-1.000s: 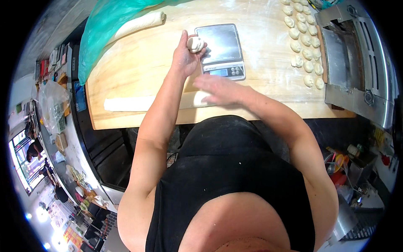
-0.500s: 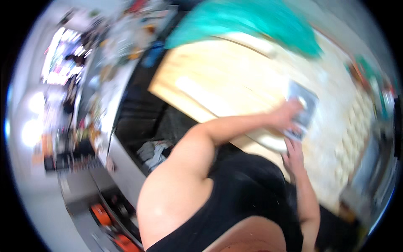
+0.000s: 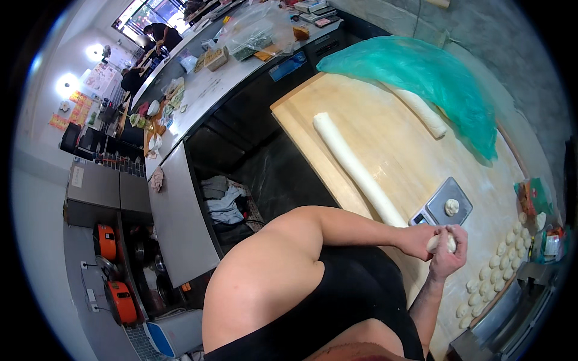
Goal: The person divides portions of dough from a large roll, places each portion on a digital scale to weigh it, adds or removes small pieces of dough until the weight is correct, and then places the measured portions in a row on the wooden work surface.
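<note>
My left hand (image 3: 416, 242) and my right hand (image 3: 451, 254) meet at the near side of a floured wooden board (image 3: 295, 108). Between them is a small white dough piece (image 3: 435, 244), with the fingers of both closed round it; part of it is hidden. Just beyond sits a grey kitchen scale (image 3: 462, 215) bearing a rough dough lump (image 3: 451, 207). A long dough rope (image 3: 355, 165) stretches from the far left of the board toward my left forearm, which covers its near end.
Several small dough pieces (image 3: 495, 274) lie in rows at the right. A green plastic bag (image 3: 415, 66) partly covers a second dough roll (image 3: 421, 113) at the back. Packages (image 3: 533, 198) stand at the right edge. Farther left is a long counter (image 3: 229, 78); other people (image 3: 164, 37) are in the background.
My left hand has drawn back from the scale to my right hand, and both now hold a dough piece. The lump on the scale is uncovered. The view has swung and sharpened.
</note>
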A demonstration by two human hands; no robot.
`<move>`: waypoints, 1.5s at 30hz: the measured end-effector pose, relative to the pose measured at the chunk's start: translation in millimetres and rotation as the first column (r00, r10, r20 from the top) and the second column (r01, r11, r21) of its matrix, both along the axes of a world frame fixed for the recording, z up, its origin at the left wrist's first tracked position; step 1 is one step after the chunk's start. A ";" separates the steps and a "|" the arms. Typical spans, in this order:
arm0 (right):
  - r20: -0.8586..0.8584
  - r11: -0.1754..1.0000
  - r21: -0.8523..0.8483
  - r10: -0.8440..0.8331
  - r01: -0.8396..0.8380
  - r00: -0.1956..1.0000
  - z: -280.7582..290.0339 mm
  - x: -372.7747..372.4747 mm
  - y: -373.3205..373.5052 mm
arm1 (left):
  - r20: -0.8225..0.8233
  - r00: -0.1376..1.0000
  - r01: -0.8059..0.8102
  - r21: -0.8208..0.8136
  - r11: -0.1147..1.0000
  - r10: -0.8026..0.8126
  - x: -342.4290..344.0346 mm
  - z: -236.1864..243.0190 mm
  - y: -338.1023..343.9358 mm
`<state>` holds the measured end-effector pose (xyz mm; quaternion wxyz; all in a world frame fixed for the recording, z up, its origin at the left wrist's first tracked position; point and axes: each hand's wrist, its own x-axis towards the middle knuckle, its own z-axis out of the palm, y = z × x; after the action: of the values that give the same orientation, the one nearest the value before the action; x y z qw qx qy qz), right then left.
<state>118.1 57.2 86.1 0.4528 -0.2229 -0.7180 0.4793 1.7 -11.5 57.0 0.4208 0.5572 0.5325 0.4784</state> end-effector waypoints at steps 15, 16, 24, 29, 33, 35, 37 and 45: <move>0.214 0.990 0.091 -0.128 0.111 0.968 0.8 66.7 -38.2 | 0.017 0.954 0.301 -0.061 0.952 -0.300 18.5 -10.6 5.6; 0.231 0.987 0.044 -0.162 0.156 0.960 5.3 68.5 -41.7 | 0.032 0.941 0.339 -0.100 0.936 -0.337 16.7 -13.6 4.7; 0.067 0.880 -0.376 0.339 -0.291 0.939 -30.9 53.3 -15.0 | 0.248 0.855 0.502 -0.178 0.846 -0.455 4.7 0.3 10.9; 0.095 0.998 -0.016 -0.056 0.058 0.994 -16.5 33.4 -10.5 | 0.275 0.875 0.441 -0.112 0.890 -0.399 -2.1 14.3 10.3; 0.371 0.568 -0.544 -0.497 0.617 0.784 -62.5 85.4 91.3 | -0.420 0.541 0.708 -0.239 0.664 -0.728 13.1 30.6 12.8; 0.222 0.649 -0.603 -0.423 0.465 0.878 -57.6 86.6 85.6 | -0.672 0.648 0.518 0.044 0.854 -0.359 8.1 17.7 21.3; -0.012 0.681 -0.693 -0.338 0.236 0.941 -56.9 82.3 75.8 | -0.636 0.769 0.215 0.177 0.960 -0.055 -8.2 -7.0 46.0; 0.268 0.805 -0.453 -0.288 0.384 0.919 -69.8 72.5 73.2 | -0.578 0.816 -0.040 -0.021 0.999 0.021 -49.6 -101.0 151.2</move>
<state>190.6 130.4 16.3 0.3888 -0.4995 -0.5583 0.5363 -47.9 139.7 -44.0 0.2406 0.6607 0.6514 0.2850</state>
